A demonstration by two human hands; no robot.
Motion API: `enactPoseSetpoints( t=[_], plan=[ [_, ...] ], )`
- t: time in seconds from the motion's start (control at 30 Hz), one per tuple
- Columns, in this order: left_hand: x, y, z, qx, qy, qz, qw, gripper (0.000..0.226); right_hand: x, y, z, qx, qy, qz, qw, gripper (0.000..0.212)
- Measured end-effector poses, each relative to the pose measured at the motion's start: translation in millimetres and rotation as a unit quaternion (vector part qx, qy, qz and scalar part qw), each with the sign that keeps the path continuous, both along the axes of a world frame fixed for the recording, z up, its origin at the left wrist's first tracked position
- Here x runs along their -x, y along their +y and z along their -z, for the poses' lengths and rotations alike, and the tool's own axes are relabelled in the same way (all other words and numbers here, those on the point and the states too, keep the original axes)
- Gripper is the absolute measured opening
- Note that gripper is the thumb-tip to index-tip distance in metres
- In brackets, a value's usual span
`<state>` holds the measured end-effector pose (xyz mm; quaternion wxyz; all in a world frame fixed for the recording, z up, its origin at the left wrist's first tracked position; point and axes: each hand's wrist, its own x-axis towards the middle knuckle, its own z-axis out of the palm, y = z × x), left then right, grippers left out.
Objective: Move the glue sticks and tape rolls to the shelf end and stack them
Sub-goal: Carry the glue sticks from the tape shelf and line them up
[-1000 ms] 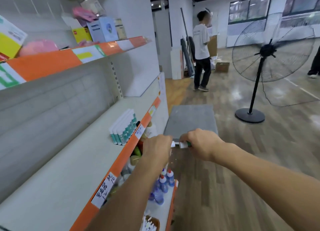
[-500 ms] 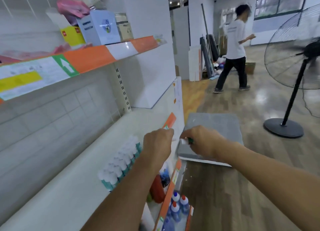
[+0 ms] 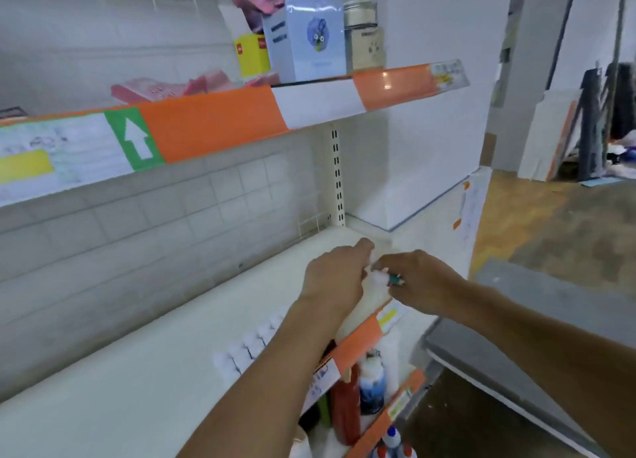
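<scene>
Both hands meet above the right end of the white middle shelf (image 3: 144,364). My left hand (image 3: 335,275) and my right hand (image 3: 418,277) grip a bundle of white glue sticks (image 3: 378,278) between them; a green end shows at the right hand's fingers. How many sticks are in the bundle is hidden by the fingers. A row of several white-capped glue sticks (image 3: 251,344) lies on the shelf behind my left forearm, partly covered by it. No tape rolls show in this view.
The upper shelf (image 3: 213,123) with an orange front strip carries boxes and a jar (image 3: 364,34). A white end panel (image 3: 433,113) closes the shelf on the right. Below hang bottles (image 3: 371,385) on lower shelves. A grey platform (image 3: 537,323) stands on the wooden floor at right.
Both hands have carried the glue sticks from the aisle in over the shelf's right end. My view has turned left toward the shelf; the fan and the person have left the frame.
</scene>
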<state>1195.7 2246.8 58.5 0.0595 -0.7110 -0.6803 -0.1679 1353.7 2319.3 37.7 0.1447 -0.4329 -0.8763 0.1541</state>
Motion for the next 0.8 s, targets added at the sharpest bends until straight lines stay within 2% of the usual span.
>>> enactPoseSetpoints(
  t=[0.1,0.27,0.4,0.5,0.67,0.8],
  plan=[
    [6,-2,-3,-0.02,-0.009,-0.054,0.998,0.054,13,14,-4,0.006,0.029,-0.083,0.996,0.047],
    [15,-15,-5,-0.054,-0.04,-0.148,0.987,0.045,34,19,-4,0.031,0.054,-0.197,0.978,0.04],
    [10,-39,0,-0.07,-0.1,-0.184,0.975,0.037,44,15,1,0.041,0.048,-0.265,0.962,0.034],
    [3,-54,4,-0.11,-0.165,-0.206,0.958,0.032,47,10,4,0.058,0.077,-0.29,0.952,0.032],
    [-8,-69,8,-0.154,-0.178,-0.226,0.945,0.031,51,-1,15,0.093,0.164,-0.309,0.932,0.03],
    [-17,-74,14,-0.187,-0.238,-0.233,0.924,0.031,49,-7,25,0.116,0.223,-0.296,0.921,0.032]
  ],
)
